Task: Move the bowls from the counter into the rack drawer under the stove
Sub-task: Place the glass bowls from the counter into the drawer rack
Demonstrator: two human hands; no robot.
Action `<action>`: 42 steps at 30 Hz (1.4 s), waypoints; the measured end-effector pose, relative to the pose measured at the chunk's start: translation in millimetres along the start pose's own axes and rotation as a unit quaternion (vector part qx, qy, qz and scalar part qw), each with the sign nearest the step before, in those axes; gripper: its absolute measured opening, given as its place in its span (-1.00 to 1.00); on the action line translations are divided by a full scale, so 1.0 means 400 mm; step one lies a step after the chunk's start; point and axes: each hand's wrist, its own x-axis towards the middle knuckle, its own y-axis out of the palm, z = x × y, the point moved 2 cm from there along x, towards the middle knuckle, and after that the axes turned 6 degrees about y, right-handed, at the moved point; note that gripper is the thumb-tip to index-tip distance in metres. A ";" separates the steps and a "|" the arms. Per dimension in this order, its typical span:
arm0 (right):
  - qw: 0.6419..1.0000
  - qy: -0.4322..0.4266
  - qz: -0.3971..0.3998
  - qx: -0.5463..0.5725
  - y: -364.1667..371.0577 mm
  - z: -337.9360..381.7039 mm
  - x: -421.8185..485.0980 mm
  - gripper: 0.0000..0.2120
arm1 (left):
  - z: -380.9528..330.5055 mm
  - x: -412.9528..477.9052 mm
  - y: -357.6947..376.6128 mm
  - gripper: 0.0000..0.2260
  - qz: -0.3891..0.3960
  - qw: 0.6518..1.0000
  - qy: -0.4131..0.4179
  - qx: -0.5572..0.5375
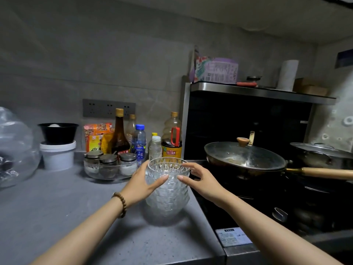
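Left hand (pixel 140 185): yours, clamped on the left side of the bowls (pixel 168 201). Thumb lies across the front wall; fingers go round the far side, mostly hidden by glass. Bracelet (pixel 120 202) of wooden beads on that wrist.
Right hand (pixel 200 181): on the right side of the stack. Fingers spread and loose, tips touching the top rim, thumb tip on the front wall. Palm stands off the glass.
Bowls: clear cut glass, nested in one upright stack. Base sits on the counter (pixel 66 217), near its right edge, just beside the stove (pixel 257 203).
Stove: dark, to your right. Pan (pixel 244 159) on it, glass lid on, wooden handle pointing right. A second lidded pot at the far right edge, partly cut off.
Tray (pixel 108 175): clear, round, behind the stack to the left, holding three small lidded jars.
Bottles (pixel 139 142): a cluster at the wall behind the tray, sauce, oil and water among them.
Tub (pixel 57 156): white, far left on the counter, a black bowl standing on top of it.
Rack drawer: out of your view.
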 end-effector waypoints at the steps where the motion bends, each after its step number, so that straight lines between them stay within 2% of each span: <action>1: 1.000 0.003 -0.001 0.003 0.003 -0.003 0.002 -0.50 | 0.000 0.001 0.002 -0.21 0.009 1.000 0.003 -0.011; 5: 1.000 0.008 -0.018 0.011 0.015 -0.017 0.010 -0.56 | 0.016 0.004 0.013 0.02 0.023 0.999 0.000 -0.047; 7: 0.999 0.002 -0.031 0.016 0.018 -0.022 0.013 -0.62 | 0.019 0.005 0.020 -0.02 0.016 0.998 -0.001 -0.064; 10: 0.998 -0.007 -0.047 0.044 0.018 -0.015 0.008 -0.65 | 0.001 0.004 0.019 -0.24 -0.002 0.996 0.008 -0.083; 11: 0.997 -0.014 -0.053 0.055 0.014 -0.010 0.007 -0.65 | -0.007 0.006 0.015 -0.26 -0.007 0.996 0.017 -0.088; 12: 0.996 -0.022 -0.060 0.062 0.008 -0.003 0.006 -0.64 | -0.016 0.010 0.010 -0.22 -0.013 0.996 0.026 -0.089; 15: 0.993 -0.052 -0.071 0.074 -0.016 0.035 -0.008 -0.65 | -0.044 0.022 -0.003 0.08 -0.032 0.994 0.036 -0.103; 16: 0.992 -0.060 -0.075 0.087 -0.026 0.049 -0.014 -0.67 | -0.059 0.022 -0.005 0.11 -0.037 0.991 0.041 -0.123; 18: 0.987 -0.075 -0.079 0.118 -0.044 0.075 -0.032 -0.68 | -0.097 0.017 -0.003 0.12 -0.046 0.981 0.062 -0.179; 21: 0.980 -0.094 -0.080 0.158 -0.074 0.104 -0.072 -0.58 | -0.151 0.007 0.015 0.11 -0.059 0.963 0.094 -0.244; 24: 0.981 -0.072 -0.071 0.166 -0.111 0.103 -0.121 -0.56 | -0.190 -0.009 0.056 0.01 -0.060 0.947 0.097 -0.301; 27: 0.989 -0.046 -0.061 0.127 -0.165 0.083 -0.180 -0.59 | -0.249 -0.045 0.115 -0.16 -0.008 0.929 0.086 -0.361; 31: 0.995 -0.024 0.010 0.091 -0.246 0.050 -0.283 -0.76 | -0.306 -0.082 0.222 -0.38 0.123 0.914 0.014 -0.387; 35: 0.995 0.028 0.035 0.089 -0.312 -0.025 -0.386 -0.75 | -0.346 -0.127 0.348 -0.32 0.217 0.897 -0.025 -0.385; 38: 0.992 0.068 0.040 0.101 -0.349 -0.100 -0.459 -0.80 | -0.365 -0.167 0.448 -0.36 0.261 0.876 -0.068 -0.400; 42: 0.983 0.138 0.057 0.110 -0.385 -0.196 -0.555 -0.82 | -0.356 -0.244 0.584 -0.32 0.321 0.858 -0.112 -0.385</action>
